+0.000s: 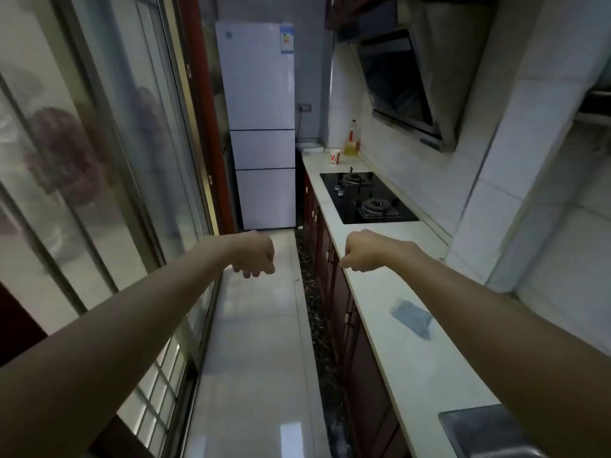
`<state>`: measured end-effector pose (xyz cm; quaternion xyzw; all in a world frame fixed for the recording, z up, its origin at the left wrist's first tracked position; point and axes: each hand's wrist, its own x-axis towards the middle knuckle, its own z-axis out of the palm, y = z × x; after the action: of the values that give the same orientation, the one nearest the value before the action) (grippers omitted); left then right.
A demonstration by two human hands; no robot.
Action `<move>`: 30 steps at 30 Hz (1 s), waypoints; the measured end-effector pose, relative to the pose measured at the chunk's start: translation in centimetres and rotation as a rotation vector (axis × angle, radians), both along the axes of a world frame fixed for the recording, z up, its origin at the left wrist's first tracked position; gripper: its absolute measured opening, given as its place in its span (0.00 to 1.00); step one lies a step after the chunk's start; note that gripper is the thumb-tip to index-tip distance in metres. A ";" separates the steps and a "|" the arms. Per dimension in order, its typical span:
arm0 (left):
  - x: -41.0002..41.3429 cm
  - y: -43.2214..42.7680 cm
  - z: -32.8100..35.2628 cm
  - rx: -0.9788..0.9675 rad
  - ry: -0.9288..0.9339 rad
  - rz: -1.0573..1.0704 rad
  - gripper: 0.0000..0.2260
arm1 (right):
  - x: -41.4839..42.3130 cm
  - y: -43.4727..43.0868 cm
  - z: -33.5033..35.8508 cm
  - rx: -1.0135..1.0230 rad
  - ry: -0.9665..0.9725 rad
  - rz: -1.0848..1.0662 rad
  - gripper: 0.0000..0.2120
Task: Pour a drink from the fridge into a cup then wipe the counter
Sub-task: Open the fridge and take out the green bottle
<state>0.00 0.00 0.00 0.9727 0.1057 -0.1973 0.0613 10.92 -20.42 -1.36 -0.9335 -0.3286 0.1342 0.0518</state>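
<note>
Both forearms extended toward frame centre. The left hand (256, 256) was over the tiled floor (258, 342) and the right hand (363, 251) over the counter (390, 292) edge; each had its fingers curled and held nothing. A white three-door fridge (261, 94) stood closed at upper centre. Right of it, on the counter, a paper cup (335, 157) stood just beside an oil bottle (352, 140). A two-burner gas hob (367, 198) lay below these, under the range hood (403, 84). A blue-grey cloth (411, 317) lay flat at lower right, with a sink (479, 431) corner at the bottom right.
</note>
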 end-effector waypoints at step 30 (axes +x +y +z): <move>19.6 12.3 -7.6 0.031 -0.033 0.042 0.12 | 20.7 12.7 -7.5 -0.019 0.105 0.100 0.16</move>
<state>19.56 12.33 -7.56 0.9743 0.1280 -0.1781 0.0522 31.64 -7.68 -8.89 -0.9080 -0.3702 0.1886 0.0535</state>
